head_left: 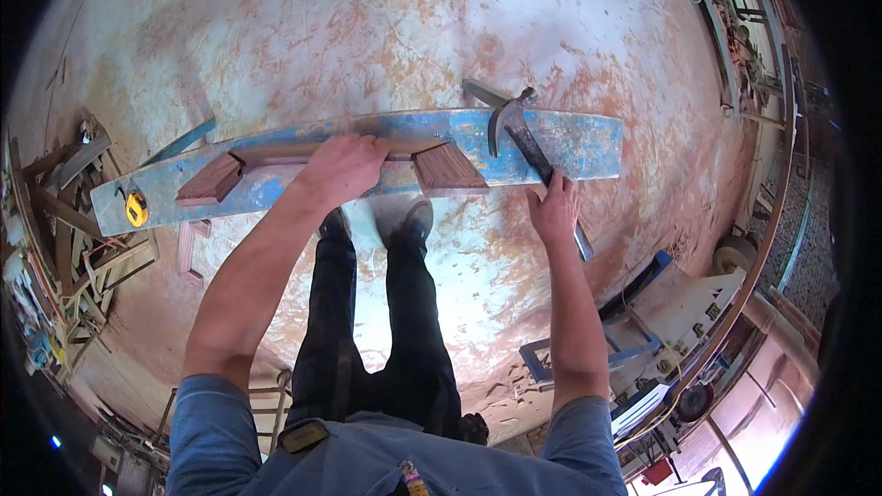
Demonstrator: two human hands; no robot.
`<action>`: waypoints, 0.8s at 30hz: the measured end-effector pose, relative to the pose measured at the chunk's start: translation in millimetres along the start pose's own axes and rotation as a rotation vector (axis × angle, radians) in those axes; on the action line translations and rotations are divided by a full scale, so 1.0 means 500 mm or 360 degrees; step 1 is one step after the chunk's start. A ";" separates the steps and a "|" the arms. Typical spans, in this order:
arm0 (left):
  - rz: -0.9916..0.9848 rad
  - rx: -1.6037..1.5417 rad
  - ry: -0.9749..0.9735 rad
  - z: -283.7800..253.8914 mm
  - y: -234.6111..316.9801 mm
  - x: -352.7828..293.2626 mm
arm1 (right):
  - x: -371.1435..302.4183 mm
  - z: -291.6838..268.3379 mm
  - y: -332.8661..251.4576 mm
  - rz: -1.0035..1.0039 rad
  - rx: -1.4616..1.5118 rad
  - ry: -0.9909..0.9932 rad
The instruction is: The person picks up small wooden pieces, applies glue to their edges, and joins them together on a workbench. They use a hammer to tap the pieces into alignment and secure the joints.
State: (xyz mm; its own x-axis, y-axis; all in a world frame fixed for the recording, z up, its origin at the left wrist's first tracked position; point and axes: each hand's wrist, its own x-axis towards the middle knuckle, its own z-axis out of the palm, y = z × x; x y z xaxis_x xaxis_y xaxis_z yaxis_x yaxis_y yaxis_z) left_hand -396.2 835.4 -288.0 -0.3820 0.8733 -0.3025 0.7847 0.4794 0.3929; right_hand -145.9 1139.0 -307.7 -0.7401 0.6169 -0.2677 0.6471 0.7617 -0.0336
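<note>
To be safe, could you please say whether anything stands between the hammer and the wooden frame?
Nothing visible does: only bare blue board shows between the hammer in the right hand and the wooden frame. The left hand touches the frame farther left.

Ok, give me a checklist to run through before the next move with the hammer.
1. Right hand gripping the hammer by its handle: ok.
2. Left hand holding the long wooden strip: ok.
3. Left hand away from the hammer head: ok.
4. Bench free of loose tools: not ok, the yellow tape measure lies at its left end.
5. Joints between strip and angled end blocks tight: cannot tell.
</note>
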 end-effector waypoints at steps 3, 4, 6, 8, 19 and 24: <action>-0.0070 -0.0043 -0.0102 -0.004 0.006 0.000 | 0.028 0.022 0.028 0.0039 0.0078 -0.0096; -0.0064 -0.0053 -0.0086 0.000 0.006 -0.004 | 0.028 0.027 0.033 0.0036 0.0104 -0.0137; -0.0073 -0.0067 -0.0076 0.001 0.007 -0.001 | 0.028 0.036 0.050 -0.0185 0.0305 -0.0006; -0.0114 -0.0077 -0.0101 0.002 0.008 -0.001 | 0.013 0.020 0.042 -0.0038 0.0478 -0.0164; -0.0243 0.0003 -0.0030 -0.013 0.026 -0.007 | -0.296 -0.215 -0.145 0.0219 0.1959 -0.0442; -0.0236 0.0013 -0.0034 -0.003 0.018 -0.005 | -0.349 -0.253 -0.199 0.0145 0.2111 -0.0327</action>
State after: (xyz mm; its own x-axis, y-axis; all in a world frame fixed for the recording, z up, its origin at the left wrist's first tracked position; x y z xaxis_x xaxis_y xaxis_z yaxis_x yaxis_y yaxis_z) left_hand -389.2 837.6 -282.3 -0.4838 0.7907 -0.3751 0.7242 0.6024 0.3356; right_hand -104.2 980.6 -135.8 -0.7201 0.5251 -0.4535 0.4665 -0.1175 -0.8767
